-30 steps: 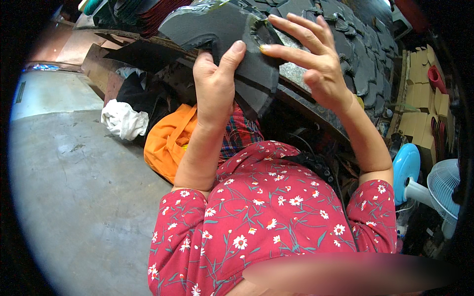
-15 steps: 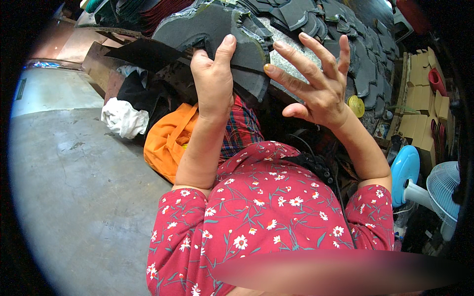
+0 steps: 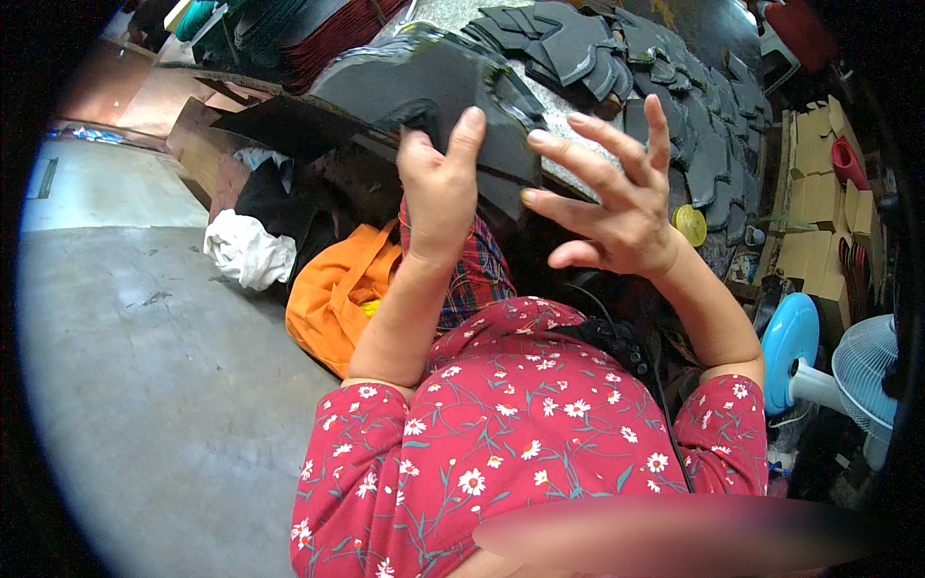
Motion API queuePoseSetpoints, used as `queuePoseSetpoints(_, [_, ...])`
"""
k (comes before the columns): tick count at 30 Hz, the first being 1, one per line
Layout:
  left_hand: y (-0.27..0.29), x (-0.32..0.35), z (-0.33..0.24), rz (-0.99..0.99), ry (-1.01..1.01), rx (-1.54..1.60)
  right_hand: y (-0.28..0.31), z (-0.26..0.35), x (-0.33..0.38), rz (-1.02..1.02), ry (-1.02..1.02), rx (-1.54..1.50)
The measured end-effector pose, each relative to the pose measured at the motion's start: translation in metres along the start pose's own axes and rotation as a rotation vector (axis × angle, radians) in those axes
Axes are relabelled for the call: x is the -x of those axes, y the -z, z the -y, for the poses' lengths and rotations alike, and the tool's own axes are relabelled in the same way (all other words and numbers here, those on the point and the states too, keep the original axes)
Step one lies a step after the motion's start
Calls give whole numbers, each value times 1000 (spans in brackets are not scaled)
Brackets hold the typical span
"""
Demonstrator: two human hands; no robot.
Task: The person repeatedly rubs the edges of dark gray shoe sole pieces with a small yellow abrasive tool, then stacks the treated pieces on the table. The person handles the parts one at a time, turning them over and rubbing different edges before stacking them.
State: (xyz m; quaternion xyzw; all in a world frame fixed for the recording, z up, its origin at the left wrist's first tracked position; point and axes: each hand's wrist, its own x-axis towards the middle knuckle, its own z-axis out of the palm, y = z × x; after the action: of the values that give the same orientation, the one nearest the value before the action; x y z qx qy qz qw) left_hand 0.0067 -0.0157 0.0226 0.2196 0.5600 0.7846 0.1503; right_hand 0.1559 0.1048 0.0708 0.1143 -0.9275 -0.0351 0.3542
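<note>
One curved-cut, dark-grey flat piece (image 3: 400, 82) is at the near edge of the speckled grey desk (image 3: 453, 12), clamped by the left hand (image 3: 441, 193), fingers hidden behind; the wide-spread right hand (image 3: 617, 207) holds nothing, contact unclear.

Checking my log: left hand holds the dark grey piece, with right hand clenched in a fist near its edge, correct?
No fist: the head view shows the left hand holding the dark grey piece, with the right hand open and spread near its edge.

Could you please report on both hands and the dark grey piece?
Left hand gripping dark grey piece, thumb on its face. Right hand open by its edge, contact unclear. Similar pieces beyond, not between.
</note>
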Motion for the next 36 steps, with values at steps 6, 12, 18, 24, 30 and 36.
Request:
queuePoseSetpoints(6, [-9,18,7,257,60,42,5,-12,-15,32,-188,-61])
queuePoseSetpoints(12, [-13,18,19,399,-3,-61,9,-4,-9,75,-303,-57])
queuePoseSetpoints(18, [-19,17,33,451,73,47,27,-1,-8,217,-318,-31])
queuePoseSetpoints(24, [-20,29,37,455,83,-40,39,-11,-6,257,-480,-259])
queuePoseSetpoints(30, [-28,34,30,463,274,147,64,-38,-7,169,-622,-574])
queuePoseSetpoints(36, [-7,32,21,383,256,146,89,-156,26,18,-947,-326])
